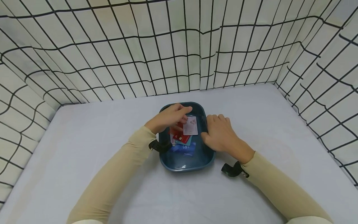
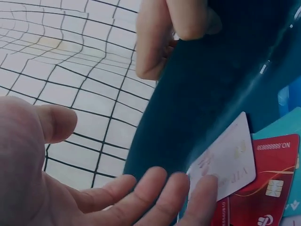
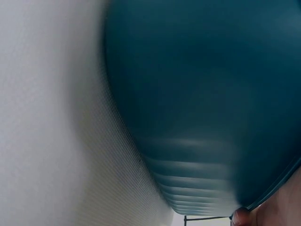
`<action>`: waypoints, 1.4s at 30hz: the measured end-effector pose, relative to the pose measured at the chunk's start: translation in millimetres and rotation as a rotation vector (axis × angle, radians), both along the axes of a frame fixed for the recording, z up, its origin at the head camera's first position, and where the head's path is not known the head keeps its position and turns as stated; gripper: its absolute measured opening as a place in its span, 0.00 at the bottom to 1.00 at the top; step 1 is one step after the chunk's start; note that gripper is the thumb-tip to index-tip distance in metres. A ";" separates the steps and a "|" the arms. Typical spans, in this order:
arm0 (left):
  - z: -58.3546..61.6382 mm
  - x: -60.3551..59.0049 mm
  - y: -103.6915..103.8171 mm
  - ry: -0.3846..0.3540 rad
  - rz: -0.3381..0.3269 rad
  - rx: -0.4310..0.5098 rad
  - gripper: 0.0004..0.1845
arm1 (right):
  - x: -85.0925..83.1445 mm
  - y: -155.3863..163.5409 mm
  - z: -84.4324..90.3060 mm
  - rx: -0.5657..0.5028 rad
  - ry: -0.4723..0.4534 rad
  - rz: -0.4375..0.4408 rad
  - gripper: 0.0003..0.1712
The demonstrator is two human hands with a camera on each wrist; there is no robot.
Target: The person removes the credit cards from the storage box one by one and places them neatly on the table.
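Note:
A dark teal plastic basin (image 1: 179,163) stands on the white surface with several cards inside it. My right hand (image 1: 222,133) grips the basin's right rim. Over the basin's left side is my left hand (image 1: 170,116), palm turned inward and fingers loosely extended, with nothing held. Its fingertips overlap a whitish card (image 2: 228,160) in the left wrist view. Partly under that card lies a red card (image 2: 268,179) with a chip. A teal card (image 1: 188,142) and a blue VIP card (image 1: 185,150) show nearer the front. The right wrist view shows the basin's outer wall (image 3: 188,94).
A white cloth (image 1: 112,124) covers the table around the basin. White walls with a black grid (image 1: 151,56) rise behind it and along both sides. A black wrist strap mount (image 1: 233,170) hangs from the right wrist, and another (image 1: 160,146) overhangs the basin's left rim.

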State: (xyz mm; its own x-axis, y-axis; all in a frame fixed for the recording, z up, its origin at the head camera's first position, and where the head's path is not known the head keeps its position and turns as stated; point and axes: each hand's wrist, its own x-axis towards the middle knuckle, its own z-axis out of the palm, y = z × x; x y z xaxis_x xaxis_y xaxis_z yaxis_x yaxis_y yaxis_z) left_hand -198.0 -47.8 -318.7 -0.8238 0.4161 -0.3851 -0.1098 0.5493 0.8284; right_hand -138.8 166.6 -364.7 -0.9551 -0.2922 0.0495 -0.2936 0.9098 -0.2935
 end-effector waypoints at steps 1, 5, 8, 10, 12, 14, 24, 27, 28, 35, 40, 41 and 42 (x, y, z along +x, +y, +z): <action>-1.3 -0.6 -0.1 -0.011 -0.003 -0.002 0.33 | -0.2 -0.2 -0.2 0.001 -0.001 0.001 0.13; -4.4 -2.6 -0.7 -0.017 0.013 -0.021 0.35 | -0.4 -0.9 -0.2 0.002 0.002 -0.003 0.13; -5.6 -4.1 -1.2 -0.013 0.049 -0.040 0.35 | -0.5 -1.3 -0.3 0.001 0.011 -0.006 0.13; -6.8 -5.1 -1.1 -0.023 0.067 -0.047 0.36 | -0.7 -1.6 -0.7 0.003 0.012 -0.008 0.13; -8.4 -5.8 -0.3 -0.042 0.077 -0.047 0.37 | -0.6 -1.9 -0.8 0.004 0.007 -0.011 0.14; -9.5 -6.3 0.7 -0.061 0.084 -0.046 0.38 | -0.8 -2.1 -0.5 0.006 0.005 -0.010 0.14; -11.4 -8.9 4.5 -0.128 0.144 0.020 0.39 | -0.7 -1.3 -2.0 0.008 0.018 -0.007 0.13; -12.4 -9.2 4.5 -0.143 0.169 0.052 0.39 | -0.8 -1.1 -1.9 0.006 0.018 -0.005 0.13; -12.8 -9.2 4.5 -0.150 0.175 0.066 0.39 | -0.7 -1.1 -1.7 0.006 0.017 -0.005 0.13; -15.1 -8.7 5.5 -0.202 0.220 0.134 0.41 | -0.9 -0.9 -0.3 0.006 0.002 -0.007 0.14; -16.5 -9.0 6.2 -0.239 0.256 0.186 0.42 | -1.1 -1.1 -0.4 0.009 -0.005 -0.013 0.15; -16.8 -9.1 6.3 -0.245 0.260 0.193 0.42 | -1.3 -1.0 -0.5 0.010 -0.005 -0.013 0.15; -17.0 -9.1 6.5 -0.251 0.263 0.200 0.41 | -1.5 -0.9 -0.6 0.009 -0.004 -0.014 0.15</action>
